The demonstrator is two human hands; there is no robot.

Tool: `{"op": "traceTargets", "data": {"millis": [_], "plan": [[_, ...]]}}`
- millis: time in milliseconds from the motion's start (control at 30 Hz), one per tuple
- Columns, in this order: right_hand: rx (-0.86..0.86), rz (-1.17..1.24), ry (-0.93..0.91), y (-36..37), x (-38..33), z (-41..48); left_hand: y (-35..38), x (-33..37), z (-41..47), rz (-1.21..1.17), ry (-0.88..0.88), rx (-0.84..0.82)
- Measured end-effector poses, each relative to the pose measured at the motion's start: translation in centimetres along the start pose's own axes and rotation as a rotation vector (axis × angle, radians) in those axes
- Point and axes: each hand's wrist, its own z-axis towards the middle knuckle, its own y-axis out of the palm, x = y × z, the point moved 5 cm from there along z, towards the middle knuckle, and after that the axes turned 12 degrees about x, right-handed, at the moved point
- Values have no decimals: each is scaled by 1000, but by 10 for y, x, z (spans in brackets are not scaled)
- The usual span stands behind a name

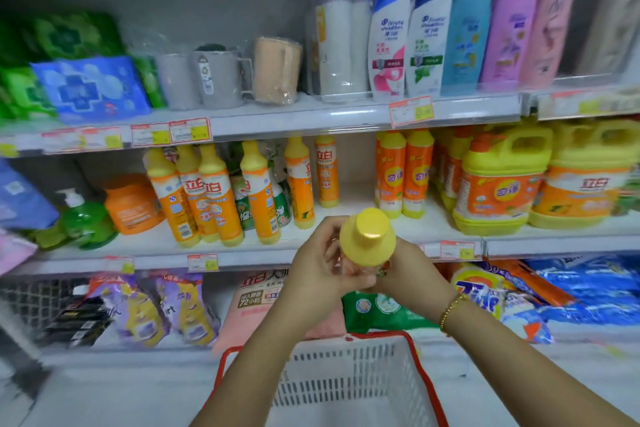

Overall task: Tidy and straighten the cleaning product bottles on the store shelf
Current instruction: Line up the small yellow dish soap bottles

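A yellow-capped detergent bottle [367, 237] is upright in front of the middle shelf [263, 251], its cap toward me. My left hand [318, 265] grips its body from the left and my right hand [398, 272] grips it from the right; the label is mostly hidden by my fingers. On the middle shelf, several orange and yellow detergent bottles [214, 198] stand to the left, some leaning. Two upright ones [405, 173] stand to the right, with a bare gap between the groups. Large yellow jugs [502, 180] fill the right end.
A white shopping basket with a red rim [346, 388] sits below my forearms. Shampoo bottles [429, 42], mugs and soap packs line the top shelf. Bagged detergents [502, 291] lie on the bottom shelf. A green pump bottle [86, 218] stands at the middle shelf's left.
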Motion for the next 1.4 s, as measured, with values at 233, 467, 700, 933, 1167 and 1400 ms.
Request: {"op": "traceTargets", "data": {"millis": [233,467,700,933,1167,1400], "plan": [[38,243,-53,-12,-36,-37,-28,45,-28,-108,-23,202],[286,126,-207,-21,-45,-68,-36,38,-29,-417,-247,387],[259,313,-85,-44,-43,-64,-19,34,-21,-712,-284,304],[-497,1404,540,-19,-33,-65,-3,36,-16,-839,-233,38],[88,-16,-121,-33,-44,-59,-17,29,-24,-621,-281,503],[8,237,-23,-16,-48,-53,-35,35,-23,-462,-246,445]]}}
